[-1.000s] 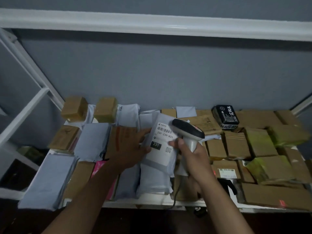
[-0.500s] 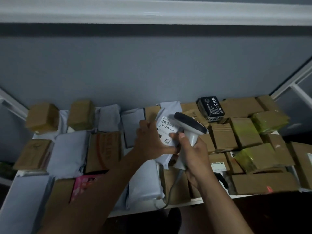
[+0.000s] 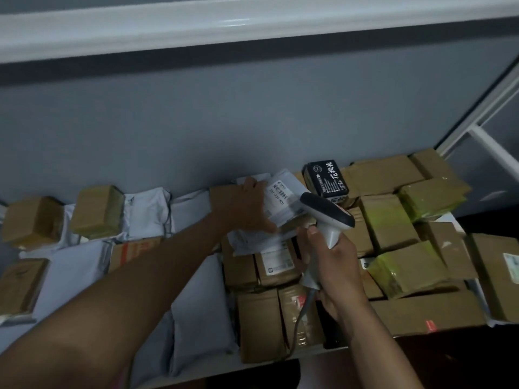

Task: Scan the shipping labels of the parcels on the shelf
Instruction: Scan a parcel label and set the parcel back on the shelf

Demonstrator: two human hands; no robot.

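A grey mailer (image 3: 282, 202) is held by the left hand (image 3: 247, 206) at the back of the shelf (image 3: 252, 363), thumb under it and fingers over its top edge, its label (image 3: 280, 195) turned up. The scanner (image 3: 325, 220) is gripped by the right hand (image 3: 337, 268), head just beside the label. The mailer appears to be at the scanning or setting-down step; next, another labelled parcel must be exposed and aimed at. The shelf is packed with brown boxes (image 3: 387, 220), grey mailers and a black box (image 3: 325, 178).
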